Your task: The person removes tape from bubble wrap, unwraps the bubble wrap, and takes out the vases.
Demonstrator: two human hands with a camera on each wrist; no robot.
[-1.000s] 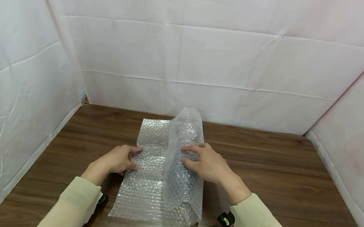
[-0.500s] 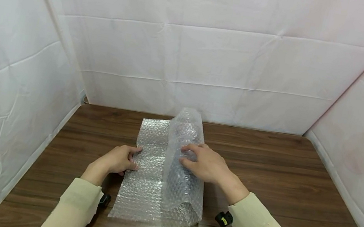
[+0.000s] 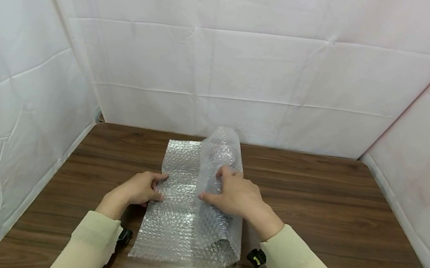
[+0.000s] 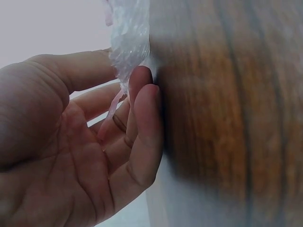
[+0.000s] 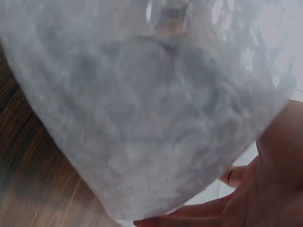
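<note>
A sheet of clear bubble wrap (image 3: 170, 227) lies in the middle of the table, its right part folded over into a loose, puffy roll. My left hand (image 3: 139, 187) pinches the sheet's left edge; in the left wrist view the thumb is on one side of the crumpled wrap (image 4: 130, 33) and the fingers on the other. Over the rolled part lies my right hand (image 3: 240, 196), thumb and index finger spread apart. A darker grey shape shows blurred through the wrap (image 5: 147, 165) in the right wrist view.
The dark wood table (image 3: 325, 208) extends on both sides of the wrap. White cloth walls (image 3: 251, 65) stand behind it and at left and right. Each wrist bears a small black device (image 3: 256, 257).
My right hand has shifted slightly left over the rolled part, and its thumb now reaches closer to the fold's left edge. The left hand stays in place.
</note>
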